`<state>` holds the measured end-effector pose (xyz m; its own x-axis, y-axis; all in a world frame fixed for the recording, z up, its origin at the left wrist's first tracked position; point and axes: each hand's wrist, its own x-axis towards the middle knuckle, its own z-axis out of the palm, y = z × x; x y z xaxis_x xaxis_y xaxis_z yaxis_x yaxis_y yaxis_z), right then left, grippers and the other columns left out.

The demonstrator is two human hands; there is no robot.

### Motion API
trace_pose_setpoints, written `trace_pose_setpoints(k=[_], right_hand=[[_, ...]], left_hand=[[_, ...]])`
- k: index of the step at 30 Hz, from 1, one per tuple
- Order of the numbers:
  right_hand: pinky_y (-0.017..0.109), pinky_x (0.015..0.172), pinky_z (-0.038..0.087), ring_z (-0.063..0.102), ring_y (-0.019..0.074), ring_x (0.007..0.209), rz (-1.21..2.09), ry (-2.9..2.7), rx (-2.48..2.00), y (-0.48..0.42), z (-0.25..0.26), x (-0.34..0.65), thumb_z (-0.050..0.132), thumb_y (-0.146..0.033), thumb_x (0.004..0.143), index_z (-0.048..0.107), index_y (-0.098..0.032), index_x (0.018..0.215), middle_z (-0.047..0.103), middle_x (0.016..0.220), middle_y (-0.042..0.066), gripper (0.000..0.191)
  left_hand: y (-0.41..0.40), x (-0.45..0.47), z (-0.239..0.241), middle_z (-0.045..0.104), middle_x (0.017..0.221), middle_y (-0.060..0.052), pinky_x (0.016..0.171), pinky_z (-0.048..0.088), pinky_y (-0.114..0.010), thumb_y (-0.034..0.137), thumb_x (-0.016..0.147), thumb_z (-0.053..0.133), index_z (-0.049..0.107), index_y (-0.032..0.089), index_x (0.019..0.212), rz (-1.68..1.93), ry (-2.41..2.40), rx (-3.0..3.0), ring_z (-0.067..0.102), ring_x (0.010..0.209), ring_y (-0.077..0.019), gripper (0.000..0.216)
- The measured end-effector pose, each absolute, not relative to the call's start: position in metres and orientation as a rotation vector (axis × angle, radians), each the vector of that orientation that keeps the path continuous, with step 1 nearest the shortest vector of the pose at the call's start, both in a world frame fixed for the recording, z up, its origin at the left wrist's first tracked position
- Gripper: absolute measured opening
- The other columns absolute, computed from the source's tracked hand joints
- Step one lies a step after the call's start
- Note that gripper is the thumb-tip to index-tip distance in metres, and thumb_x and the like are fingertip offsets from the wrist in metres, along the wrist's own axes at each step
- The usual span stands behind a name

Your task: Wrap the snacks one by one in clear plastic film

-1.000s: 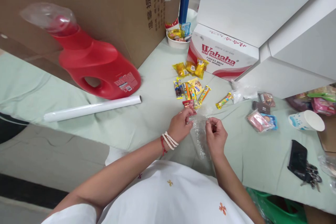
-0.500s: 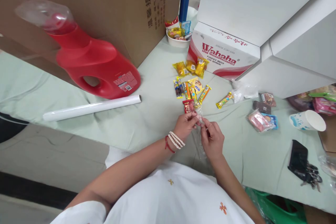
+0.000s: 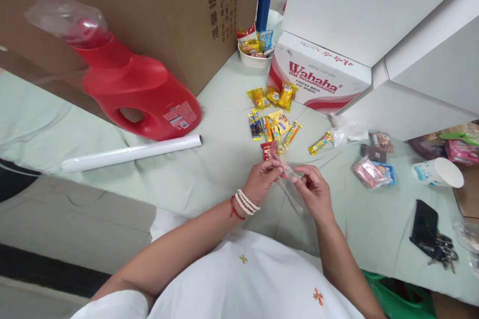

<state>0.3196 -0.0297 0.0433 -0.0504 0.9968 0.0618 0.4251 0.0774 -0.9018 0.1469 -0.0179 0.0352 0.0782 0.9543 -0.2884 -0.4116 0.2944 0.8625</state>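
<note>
Both my hands meet over the pale green cloth, pinching a small clear plastic bag (image 3: 292, 190) between them. My left hand (image 3: 262, 179), with bead bracelets on the wrist, grips the bag's top edge. My right hand (image 3: 314, 190) pinches the same edge from the other side, and the bag hangs down slanted between them. Just beyond my fingers lies a cluster of wrapped snacks (image 3: 272, 127), with a red packet (image 3: 267, 150) closest to my left hand.
A red detergent jug (image 3: 138, 92) leans on a big cardboard box (image 3: 157, 5), with a white roll (image 3: 130, 153) in front. A Wahaha carton (image 3: 318, 79), a bowl of snacks (image 3: 255, 52), a paper cup (image 3: 437, 172), more packets (image 3: 370, 169) and a black pouch with keys (image 3: 426, 229) lie right.
My hands came close together on the bag, then my right hand drew slightly right, stretching the bag's top edge out between them.
</note>
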Motion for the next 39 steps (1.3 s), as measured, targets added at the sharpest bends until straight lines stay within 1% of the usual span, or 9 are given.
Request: trace_pose_setpoints(k=[3,6,10,14,19,24,27,32,39], right_hand=[[0.028,0.059,0.043,0.047,0.0111,0.057,0.717,-1.833,-1.465,-0.032,0.044,0.321,0.065,-0.036,0.093,0.073,-0.024,0.092,0.067,0.098,0.004,0.015],[0.028,0.063,0.044,0.053,0.0133,0.062,0.496,-1.934,-1.52,-0.04,0.048,0.323,0.06,-0.032,0.096,0.072,-0.024,0.094,0.07,0.099,0.004,0.015],[0.027,0.059,0.043,0.052,0.0129,0.059,0.719,-1.982,-1.412,-0.053,0.062,0.326,0.06,-0.033,0.097,0.07,-0.024,0.091,0.069,0.086,0.002,0.015],[0.026,0.055,0.038,0.044,0.0122,0.054,0.795,-1.717,-1.503,-0.055,0.078,0.328,0.066,-0.039,0.094,0.07,-0.024,0.089,0.054,0.065,-0.003,0.017],[0.026,0.053,0.036,0.043,0.0121,0.056,0.822,-1.535,-1.493,-0.037,0.091,0.318,0.068,-0.045,0.091,0.071,-0.022,0.095,0.052,0.067,-0.002,0.023],[0.025,0.051,0.036,0.042,0.0111,0.055,0.895,-1.563,-1.455,-0.016,0.098,0.293,0.066,-0.051,0.09,0.069,-0.022,0.108,0.06,0.079,0.001,0.035],[0.024,0.053,0.038,0.043,0.0102,0.056,0.922,-1.639,-1.425,-0.007,0.096,0.28,0.069,-0.05,0.088,0.07,-0.022,0.106,0.064,0.087,0.002,0.033],[0.024,0.057,0.036,0.043,0.0113,0.058,1.141,-1.509,-1.375,0.001,0.086,0.277,0.066,-0.046,0.088,0.069,-0.02,0.087,0.058,0.071,-0.002,0.026],[0.024,0.053,0.031,0.037,0.0116,0.058,1.062,-1.424,-1.401,-0.008,0.085,0.29,0.066,-0.049,0.09,0.067,-0.02,0.088,0.05,0.066,-0.003,0.028]], left_hand=[[-0.019,0.144,0.038,0.071,0.083,-0.001,0.068,0.052,-0.025,0.04,0.074,0.08,0.067,0.017,0.082,1.17,0.977,0.581,0.073,0.077,-0.0154,0.028],[-0.019,0.14,0.039,0.074,0.087,-0.002,0.078,0.057,-0.03,0.044,0.074,0.082,0.063,0.018,0.086,1.208,0.945,0.5,0.075,0.084,-0.0173,0.035],[-0.018,0.136,0.04,0.076,0.092,-0.005,0.091,0.058,-0.039,0.048,0.074,0.083,0.059,0.018,0.086,1.234,0.889,0.464,0.076,0.089,-0.0194,0.04],[-0.022,0.139,0.043,0.077,0.09,-0.004,0.096,0.058,-0.045,0.048,0.073,0.085,0.06,0.018,0.083,1.249,0.861,0.513,0.076,0.09,-0.0222,0.04],[-0.03,0.144,0.049,0.077,0.092,-0.006,0.097,0.056,-0.043,0.045,0.082,0.077,0.065,0.018,0.084,1.259,0.936,0.788,0.074,0.094,-0.0218,0.03],[-0.036,0.142,0.05,0.075,0.09,-0.004,0.087,0.054,-0.032,0.038,0.086,0.069,0.066,0.02,0.085,1.243,1.057,1.035,0.07,0.088,-0.0196,0.018],[-0.039,0.139,0.051,0.072,0.084,-0.001,0.082,0.052,-0.03,0.029,0.085,0.065,0.065,0.021,0.083,1.22,1.141,1.159,0.068,0.083,-0.0185,0.009],[-0.039,0.136,0.052,0.071,0.085,-0.003,0.087,0.053,-0.032,0.026,0.082,0.065,0.063,0.02,0.078,1.229,1.117,1.109,0.067,0.086,-0.0194,0.008],[-0.034,0.131,0.054,0.072,0.086,-0.001,0.096,0.055,-0.043,0.031,0.074,0.076,0.063,0.019,0.074,1.275,0.859,0.655,0.07,0.089,-0.02,0.018]])
